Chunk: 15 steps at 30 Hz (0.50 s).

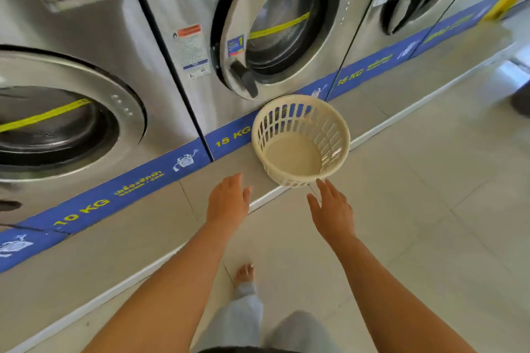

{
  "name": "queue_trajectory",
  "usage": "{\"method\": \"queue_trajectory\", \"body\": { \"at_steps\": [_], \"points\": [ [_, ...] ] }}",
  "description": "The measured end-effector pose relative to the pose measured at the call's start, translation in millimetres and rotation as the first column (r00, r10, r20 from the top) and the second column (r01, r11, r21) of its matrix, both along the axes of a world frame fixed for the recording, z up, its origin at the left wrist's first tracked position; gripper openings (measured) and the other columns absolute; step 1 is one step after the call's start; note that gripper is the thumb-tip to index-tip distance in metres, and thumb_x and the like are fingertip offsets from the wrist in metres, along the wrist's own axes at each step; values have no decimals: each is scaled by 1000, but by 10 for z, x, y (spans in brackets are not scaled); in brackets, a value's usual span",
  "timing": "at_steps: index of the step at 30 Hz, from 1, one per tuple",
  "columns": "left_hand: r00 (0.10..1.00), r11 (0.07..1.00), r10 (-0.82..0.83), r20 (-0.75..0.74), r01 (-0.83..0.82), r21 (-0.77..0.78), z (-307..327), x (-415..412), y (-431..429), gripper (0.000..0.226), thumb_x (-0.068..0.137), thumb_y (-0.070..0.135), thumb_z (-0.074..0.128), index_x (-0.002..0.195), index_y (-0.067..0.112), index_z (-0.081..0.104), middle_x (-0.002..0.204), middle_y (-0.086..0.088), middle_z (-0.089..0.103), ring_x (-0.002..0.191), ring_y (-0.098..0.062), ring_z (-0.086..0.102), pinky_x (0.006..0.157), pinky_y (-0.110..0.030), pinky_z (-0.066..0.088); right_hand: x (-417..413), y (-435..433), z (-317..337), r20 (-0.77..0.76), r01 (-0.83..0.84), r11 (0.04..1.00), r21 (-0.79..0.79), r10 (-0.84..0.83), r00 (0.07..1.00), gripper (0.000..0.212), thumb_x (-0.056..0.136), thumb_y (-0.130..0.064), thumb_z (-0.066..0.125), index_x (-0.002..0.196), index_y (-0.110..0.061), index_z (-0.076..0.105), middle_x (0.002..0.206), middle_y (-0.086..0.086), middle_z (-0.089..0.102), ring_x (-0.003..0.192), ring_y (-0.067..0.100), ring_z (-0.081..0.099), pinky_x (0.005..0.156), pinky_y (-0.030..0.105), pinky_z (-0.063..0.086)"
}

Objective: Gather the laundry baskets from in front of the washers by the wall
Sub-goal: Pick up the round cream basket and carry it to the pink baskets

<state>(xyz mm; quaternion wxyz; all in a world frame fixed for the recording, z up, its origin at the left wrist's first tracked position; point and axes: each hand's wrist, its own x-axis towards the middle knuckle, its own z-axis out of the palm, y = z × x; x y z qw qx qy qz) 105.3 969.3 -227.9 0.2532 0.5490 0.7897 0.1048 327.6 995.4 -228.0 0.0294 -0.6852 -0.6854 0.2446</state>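
Observation:
A round cream plastic laundry basket [301, 140] with slotted walls stands empty on the raised tiled step, right in front of the middle steel washer [275, 28]. My left hand [228, 203] is stretched out just left of and below the basket, fingers apart, holding nothing. My right hand [332, 209] reaches up under the basket's near rim, fingertips almost touching it, also empty and open.
A row of steel front-load washers lines the wall, with a blue band [120, 195] marked 10 KG and 15 KG along their base. A white edge strip [266, 198] marks the step down to the pale floor tiles. My bare foot [243, 274] is below.

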Motion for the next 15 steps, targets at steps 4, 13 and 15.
{"method": "queue_trajectory", "body": {
  "at_steps": [4,13,15],
  "points": [
    [1000,1000,10,-7,-10,-23,-182,252,752,47,99,34,43,139,10,41,136,-14,51,123,-31,49,100,-40,39,254,617,-228,-23,49,999,-13,-49,999,51,98,-41,41,144,-22,35,154,2,34,138,27,36,110,45,32],
    [943,942,334,-2,-334,-30,-1039,833,1953,44,96,29,48,135,8,43,132,-15,51,120,-34,48,98,-44,40,945,2185,-1100,-56,-3,998,-63,0,998,54,97,-39,43,147,-23,31,155,2,31,140,25,30,113,43,29],
    [903,903,429,4,-429,-32,-1329,920,2117,48,95,29,50,135,5,41,132,-18,51,119,-35,49,97,-45,42,1062,2525,-1325,-62,-18,999,-47,15,998,54,97,-37,44,147,-21,32,154,4,32,140,26,30,112,43,29]
  ]
}}
